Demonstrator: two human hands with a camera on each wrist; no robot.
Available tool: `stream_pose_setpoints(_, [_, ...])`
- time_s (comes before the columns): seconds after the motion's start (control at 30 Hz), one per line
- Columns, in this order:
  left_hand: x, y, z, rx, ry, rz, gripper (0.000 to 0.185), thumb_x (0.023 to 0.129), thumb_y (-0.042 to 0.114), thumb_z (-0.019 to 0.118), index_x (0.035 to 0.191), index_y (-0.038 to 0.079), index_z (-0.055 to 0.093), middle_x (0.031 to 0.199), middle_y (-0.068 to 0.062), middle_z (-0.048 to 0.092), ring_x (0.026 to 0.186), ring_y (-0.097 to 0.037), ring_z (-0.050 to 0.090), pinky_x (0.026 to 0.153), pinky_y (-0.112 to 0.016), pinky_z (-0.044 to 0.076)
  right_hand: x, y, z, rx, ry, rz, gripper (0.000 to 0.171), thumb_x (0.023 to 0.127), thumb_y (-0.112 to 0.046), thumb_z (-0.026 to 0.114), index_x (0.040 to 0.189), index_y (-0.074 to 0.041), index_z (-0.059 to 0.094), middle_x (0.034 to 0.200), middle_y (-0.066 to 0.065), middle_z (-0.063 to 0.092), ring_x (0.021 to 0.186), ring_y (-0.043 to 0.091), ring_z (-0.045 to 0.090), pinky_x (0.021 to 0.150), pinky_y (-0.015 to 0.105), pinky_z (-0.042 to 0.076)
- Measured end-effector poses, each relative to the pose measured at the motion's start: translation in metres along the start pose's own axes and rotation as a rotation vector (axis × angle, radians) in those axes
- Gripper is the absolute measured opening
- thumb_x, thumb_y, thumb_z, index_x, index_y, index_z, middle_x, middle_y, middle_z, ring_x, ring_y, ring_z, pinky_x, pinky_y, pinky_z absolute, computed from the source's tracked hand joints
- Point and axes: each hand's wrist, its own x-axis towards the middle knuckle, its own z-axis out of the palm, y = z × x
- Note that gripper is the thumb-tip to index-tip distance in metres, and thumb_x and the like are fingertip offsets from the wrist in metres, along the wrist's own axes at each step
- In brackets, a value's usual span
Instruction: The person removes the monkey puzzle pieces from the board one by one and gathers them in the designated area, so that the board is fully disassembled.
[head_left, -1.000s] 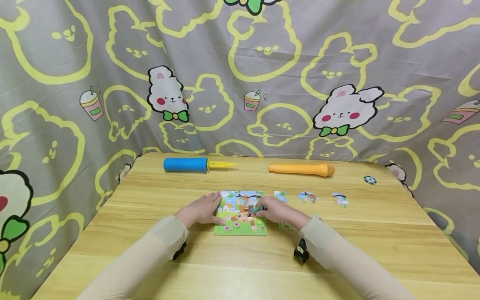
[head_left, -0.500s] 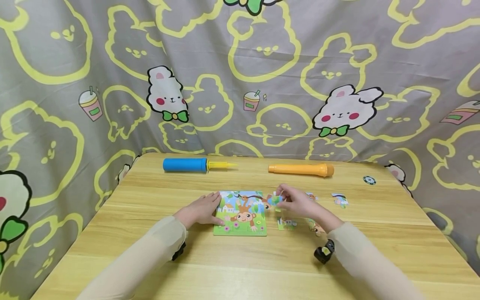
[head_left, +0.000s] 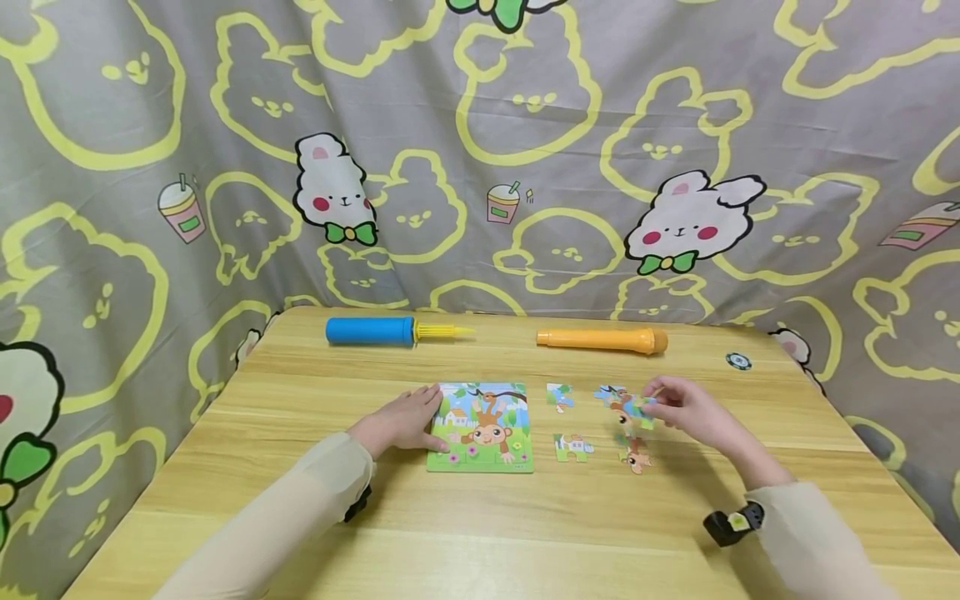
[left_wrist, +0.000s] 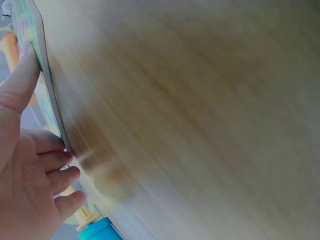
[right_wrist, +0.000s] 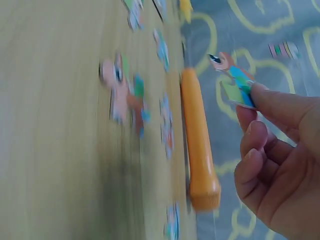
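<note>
The left hand is lying flat on the wooden table, its fingers straight and relaxed, with the fingertips pressing against the left edge of the monkey puzzle board; in the left wrist view the thumb is resting on the board's edge while the other fingers are touching the table just beside it. The right hand is hovering to the right of the board, well apart from it, and is pinching a small puzzle piece between thumb and forefinger, the remaining fingers loosely curled; the right wrist view is showing the piece held clear of the table at the fingertips. Loose pieces are lying on the table between the board and the right hand: one near the board's upper right corner, one below it, one just left of the held piece, and one nearer the person. Whether the held piece is touching the loose one beside it I cannot tell. Along the far edge of the table an orange tube and a blue pump with a yellow nozzle are lying on their sides, well apart from each other, and a small round token is sitting near the far right corner. A grey cloth printed with rabbits is hanging behind the table
</note>
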Motion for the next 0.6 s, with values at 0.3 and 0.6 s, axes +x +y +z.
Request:
stream_pose_setpoints(0.3, [0.0, -0.001, 0.001, -0.004, -0.003, -0.006, 0.091, 0.083, 0.053, 0.058, 0.142, -0.006, 0.023, 0.15, -0.019, 0.014, 0.136, -0.033, 0.014, 0.109, -0.045, 0.015, -0.032, 0.038, -0.029, 0.012, 0.01, 0.066, 0.016, 0.089, -0.007, 0.059, 0.099, 0.006, 0.055, 0.066, 0.008, 0.051, 0.052, 0.014, 0.043, 0.044, 0.029, 0.039])
stream_pose_setpoints(0.6, [0.0, 0.0, 0.001, -0.012, -0.004, -0.002, 0.091, 0.083, 0.052, 0.059, 0.142, -0.006, 0.023, 0.15, -0.019, 0.014, 0.136, -0.033, 0.014, 0.109, -0.045, 0.015, -0.048, 0.071, -0.036, -0.019, -0.064, 0.145, 0.012, 0.089, -0.004, 0.059, 0.092, 0.007, 0.057, 0.065, 0.001, 0.049, 0.055, 0.009, 0.044, 0.048, 0.024, 0.04])
